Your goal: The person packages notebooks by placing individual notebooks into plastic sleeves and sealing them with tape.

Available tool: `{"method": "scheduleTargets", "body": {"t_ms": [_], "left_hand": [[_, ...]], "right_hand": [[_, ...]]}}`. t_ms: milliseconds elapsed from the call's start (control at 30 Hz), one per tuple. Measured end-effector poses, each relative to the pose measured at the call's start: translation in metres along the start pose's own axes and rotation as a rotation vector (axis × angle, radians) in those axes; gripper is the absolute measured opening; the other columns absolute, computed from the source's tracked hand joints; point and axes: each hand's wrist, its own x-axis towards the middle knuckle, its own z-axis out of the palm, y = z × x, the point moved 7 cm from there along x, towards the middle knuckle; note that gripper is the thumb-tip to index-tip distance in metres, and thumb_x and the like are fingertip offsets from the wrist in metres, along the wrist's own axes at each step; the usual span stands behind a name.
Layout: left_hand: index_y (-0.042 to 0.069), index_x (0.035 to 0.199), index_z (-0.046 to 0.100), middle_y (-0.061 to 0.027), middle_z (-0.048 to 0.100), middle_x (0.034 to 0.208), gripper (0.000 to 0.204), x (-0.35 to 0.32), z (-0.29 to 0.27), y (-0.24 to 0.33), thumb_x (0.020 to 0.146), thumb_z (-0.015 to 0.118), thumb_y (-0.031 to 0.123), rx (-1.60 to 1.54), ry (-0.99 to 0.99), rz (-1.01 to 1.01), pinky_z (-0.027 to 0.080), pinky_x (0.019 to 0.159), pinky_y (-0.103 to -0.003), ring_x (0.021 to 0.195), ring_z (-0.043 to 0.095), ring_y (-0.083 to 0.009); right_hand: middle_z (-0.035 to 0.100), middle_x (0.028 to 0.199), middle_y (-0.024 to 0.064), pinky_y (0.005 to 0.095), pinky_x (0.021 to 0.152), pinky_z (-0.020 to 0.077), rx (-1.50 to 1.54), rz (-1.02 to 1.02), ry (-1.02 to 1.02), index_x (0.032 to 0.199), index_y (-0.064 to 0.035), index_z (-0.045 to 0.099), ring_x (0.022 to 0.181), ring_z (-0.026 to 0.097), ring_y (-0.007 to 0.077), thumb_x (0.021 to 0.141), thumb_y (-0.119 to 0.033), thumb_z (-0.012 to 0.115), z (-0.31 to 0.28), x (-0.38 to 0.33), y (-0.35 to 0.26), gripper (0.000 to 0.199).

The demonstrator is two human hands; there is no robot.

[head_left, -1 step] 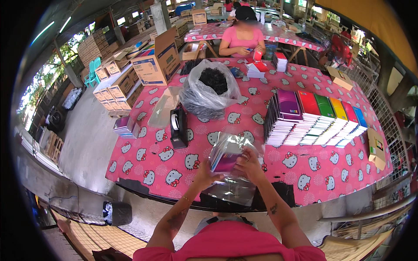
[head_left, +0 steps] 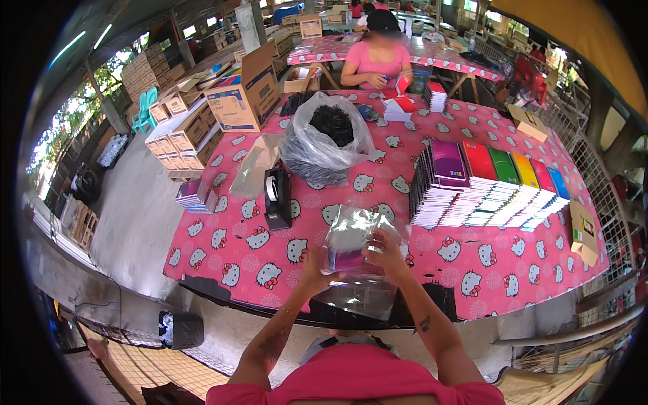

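Observation:
Near the front edge of the table, both my hands are closed on a purple-covered bundle of notebooks (head_left: 345,260). A clear plastic bag (head_left: 354,221) lies over and beyond the bundle, and glare hides part of the covers. My left hand (head_left: 314,271) grips the bundle's left side. On its right side, my right hand (head_left: 386,256) holds with curled fingers on the plastic. More clear plastic (head_left: 358,302) lies flat under my wrists, along the black table edge. A black tape dispenser (head_left: 277,199) stands left of the bundle.
Rows of stacked spiral notebooks (head_left: 489,185) in several colours stand to the right. Beyond my hands sits a plastic sack of black pieces (head_left: 327,138). A small notebook pile (head_left: 196,197) lies at the left edge. Across the table, a person (head_left: 378,57) handles a red-covered notebook.
The notebook bundle has tipped and shifted slightly toward me. Its coloured edges are now hidden, and bright plastic shows where they were. My hands have barely moved.

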Motion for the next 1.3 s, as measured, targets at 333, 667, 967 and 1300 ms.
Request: {"method": "scheduleTargets", "body": {"t_ms": [333, 667, 967, 1300], "left_hand": [[-0.003, 0.139, 0.049, -0.014, 0.063, 0.122, 0.062, 0.034, -0.037, 0.034, 0.09, 0.073, 0.027, -0.628, -0.018, -0.011, 0.043, 0.1, -0.037, 0.116, 0.056, -0.0223], [0.0, 0.089, 0.076, -0.0028, 0.066, 0.067, 0.031, 0.112, -0.109, -0.177, 0.085, 0.074, 0.03, -0.628, 0.242, -0.538, 0.048, 0.06, -0.03, 0.063, 0.061, -0.0121], [0.005, 0.092, 0.074, -0.0094, 0.07, 0.072, 0.017, 0.071, -0.104, -0.18, 0.077, 0.072, 0.013, -0.46, 0.572, -0.355, 0.05, 0.064, -0.03, 0.066, 0.066, -0.0168], [0.004, 0.109, 0.07, -0.0061, 0.068, 0.101, 0.021, 0.088, -0.11, 0.0, 0.089, 0.067, -0.001, -0.641, -0.292, 0.36, 0.054, 0.076, -0.028, 0.092, 0.064, -0.0107]], "right_hand": [[0.05, 0.136, 0.0112, 0.041, 0.102, 0.0433, -0.326, -0.132, -0.075, 0.143, -0.0095, 0.044, 0.126, 0.05, 0.0254, 0.076, -0.026, 0.086, 0.014, 0.011, 0.012, 0.081], [0.067, 0.113, 0.0056, 0.0444, 0.096, 0.0402, -1.159, -0.677, 0.056, 0.11, -0.0126, 0.07, 0.104, 0.062, 0.0262, 0.083, -0.024, 0.074, 0.106, -0.02, -0.124, 0.03], [0.07, 0.102, 0.0046, 0.0445, 0.093, 0.039, -1.39, -0.535, 0.075, 0.105, -0.0141, 0.072, 0.093, 0.065, 0.0265, 0.086, -0.034, 0.07, 0.138, -0.01, -0.107, 0.027], [0.069, 0.101, 0.0041, 0.0466, 0.093, 0.0346, -1.438, -0.528, 0.219, 0.105, -0.0174, 0.074, 0.097, 0.062, 0.0264, 0.083, -0.037, 0.072, 0.144, -0.013, -0.113, 0.029]]}}
